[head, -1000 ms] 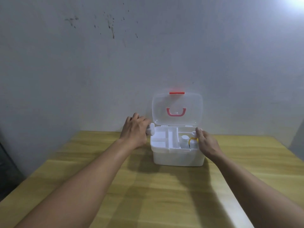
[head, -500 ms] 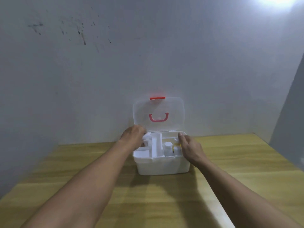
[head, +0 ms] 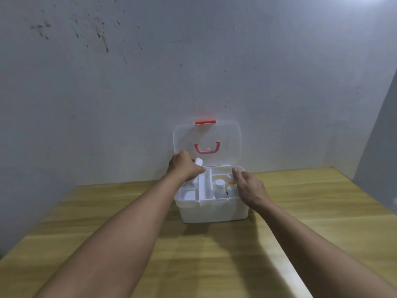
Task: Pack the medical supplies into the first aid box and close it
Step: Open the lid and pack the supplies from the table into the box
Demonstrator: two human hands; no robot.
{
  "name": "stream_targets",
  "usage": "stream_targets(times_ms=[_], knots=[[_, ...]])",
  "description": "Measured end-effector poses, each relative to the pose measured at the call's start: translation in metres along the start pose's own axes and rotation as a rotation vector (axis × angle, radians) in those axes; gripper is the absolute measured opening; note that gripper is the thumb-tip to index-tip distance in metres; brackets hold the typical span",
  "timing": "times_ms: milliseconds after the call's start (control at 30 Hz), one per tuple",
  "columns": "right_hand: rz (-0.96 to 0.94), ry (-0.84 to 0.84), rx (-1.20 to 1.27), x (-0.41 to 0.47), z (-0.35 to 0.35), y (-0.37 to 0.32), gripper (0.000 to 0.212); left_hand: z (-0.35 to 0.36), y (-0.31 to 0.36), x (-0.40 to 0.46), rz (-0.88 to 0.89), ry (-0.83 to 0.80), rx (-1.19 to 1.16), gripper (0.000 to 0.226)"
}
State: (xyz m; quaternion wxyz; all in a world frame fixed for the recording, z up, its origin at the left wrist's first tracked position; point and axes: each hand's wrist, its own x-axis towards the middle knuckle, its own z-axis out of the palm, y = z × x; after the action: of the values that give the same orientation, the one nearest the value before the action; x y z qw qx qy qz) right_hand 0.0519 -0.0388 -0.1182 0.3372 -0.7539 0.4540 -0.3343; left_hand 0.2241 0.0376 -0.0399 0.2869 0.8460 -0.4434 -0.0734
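I see my left hand (head: 184, 168) gripping a white roll (head: 198, 161) at frame centre above the first aid box (head: 212, 211), right hand (head: 249, 187) loosely open; a careless drop could lodge it across the tray dividers, blocking the lid (head: 225, 136).

I see the first aid box (head: 212, 212) as white opaque plastic, smooth, slightly matt. Its lid (head: 225, 143) is clear glossy plastic with a red plastic handle (head: 207, 149) and red plastic latch (head: 205, 122). The white roll (head: 198, 161) held by the left hand (head: 184, 168) looks like soft cloth or gauze; can't tell exactly. White bottle (head: 219, 186) looks plastic. Table (head: 300, 211) is light wood, smooth, faint sheen. Wall (head: 150, 82) is matt, rough, stained.
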Motion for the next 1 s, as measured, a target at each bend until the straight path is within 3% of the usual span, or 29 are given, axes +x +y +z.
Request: stream_targets(times_ms=[133, 300, 500, 733, 1000], knots=[[0.007, 0.000, 0.000, -0.001, -0.002, -0.002, 0.056, 0.016, -0.002, -0.006, -0.059, 0.010, -0.062, 0.052], [0.025, -0.008, -0.001, -0.002, -0.002, -0.003, 0.056, 0.026, -0.018, -0.015, 0.029, 0.051, -0.082, 0.018], [0.032, -0.020, 0.000, -0.003, -0.003, -0.004, 0.057, 0.013, -0.027, -0.025, 0.073, 0.094, -0.118, 0.033], [0.035, -0.023, -0.034, -0.004, -0.002, -0.007, 0.057, -0.032, -0.077, -0.047, 0.048, 0.241, -0.102, 0.026], [0.040, -0.011, -0.053, -0.006, -0.004, -0.012, 0.060, -0.045, -0.183, -0.108, -0.205, -0.047, -0.014, 0.053]])
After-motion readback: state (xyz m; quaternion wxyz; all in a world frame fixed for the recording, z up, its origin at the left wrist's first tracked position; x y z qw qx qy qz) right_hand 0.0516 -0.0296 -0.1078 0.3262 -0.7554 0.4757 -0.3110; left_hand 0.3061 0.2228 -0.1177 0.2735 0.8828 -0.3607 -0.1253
